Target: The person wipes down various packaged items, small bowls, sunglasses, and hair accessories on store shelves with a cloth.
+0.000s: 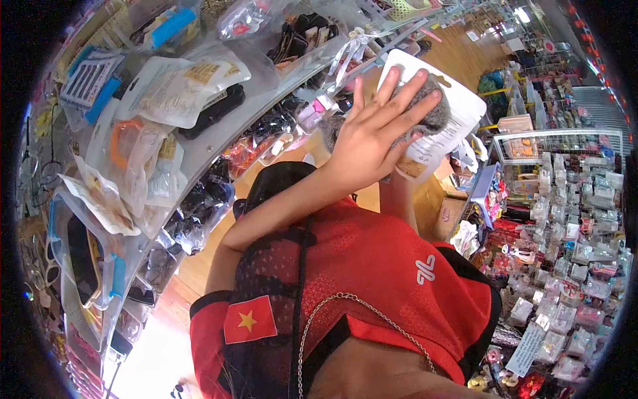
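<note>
My left hand (375, 126) lies palm down, fingers spread, on a grey fuzzy item (435, 110) fixed to a white card package (465, 100) with a hang hole. The card is tilted, and printed text shows on its lower part. My right forearm (399, 199) reaches up beneath the card; the right hand is hidden behind the card and my left hand, so its fingers cannot be made out.
A grey display counter (256, 126) curves along the left, bearing plastic-wrapped packages (163, 90) and a black case (216, 110). Bagged goods (199, 213) hang below its edge. Racks of small packets (565, 246) fill the right. Wooden floor (458, 50) shows at the top.
</note>
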`<state>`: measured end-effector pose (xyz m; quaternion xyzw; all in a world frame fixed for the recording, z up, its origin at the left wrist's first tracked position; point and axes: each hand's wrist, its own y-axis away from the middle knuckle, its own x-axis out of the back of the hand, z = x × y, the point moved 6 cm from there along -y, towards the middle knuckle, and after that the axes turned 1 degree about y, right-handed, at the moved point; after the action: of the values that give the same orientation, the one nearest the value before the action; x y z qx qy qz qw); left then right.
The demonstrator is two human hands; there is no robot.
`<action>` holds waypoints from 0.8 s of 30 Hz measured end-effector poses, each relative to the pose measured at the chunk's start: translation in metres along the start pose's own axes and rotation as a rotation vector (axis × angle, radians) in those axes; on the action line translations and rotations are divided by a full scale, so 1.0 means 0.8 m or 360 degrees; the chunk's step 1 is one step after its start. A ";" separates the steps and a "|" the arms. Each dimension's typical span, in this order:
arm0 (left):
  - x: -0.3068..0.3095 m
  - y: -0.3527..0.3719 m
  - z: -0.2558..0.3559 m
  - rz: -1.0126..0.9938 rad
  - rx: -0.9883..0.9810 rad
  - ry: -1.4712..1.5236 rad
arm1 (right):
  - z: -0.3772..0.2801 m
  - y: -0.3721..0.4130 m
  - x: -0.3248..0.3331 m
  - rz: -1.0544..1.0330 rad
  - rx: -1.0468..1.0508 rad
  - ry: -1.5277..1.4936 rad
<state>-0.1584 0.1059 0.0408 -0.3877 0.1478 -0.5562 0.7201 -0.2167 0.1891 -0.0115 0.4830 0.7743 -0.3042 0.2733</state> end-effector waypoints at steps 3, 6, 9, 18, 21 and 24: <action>0.003 0.004 -0.001 0.0091 0.0036 -0.0141 | -0.015 -0.004 -0.007 -0.0214 0.0138 -0.0236; 0.005 0.007 -0.009 0.0139 0.0108 -0.0113 | -0.012 -0.005 -0.013 -0.0481 0.0205 -0.0404; -0.009 0.014 -0.010 0.0049 0.0009 -0.0015 | 0.001 -0.003 0.015 -0.0151 0.0091 -0.0213; 0.013 -0.032 -0.023 0.0111 -0.0069 -0.0644 | 0.044 0.018 -0.033 -0.0250 -0.0352 -0.1044; 0.025 -0.040 -0.045 0.0185 0.0022 -0.0783 | 0.044 0.032 -0.027 -0.0150 -0.0344 -0.0733; 0.012 -0.021 -0.040 0.0221 0.0120 -0.0224 | 0.016 0.025 -0.011 0.0398 -0.0024 0.0344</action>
<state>-0.1868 0.0831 0.0339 -0.3873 0.1024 -0.4816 0.7795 -0.1933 0.1819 -0.0181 0.6034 0.7353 -0.2082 0.2278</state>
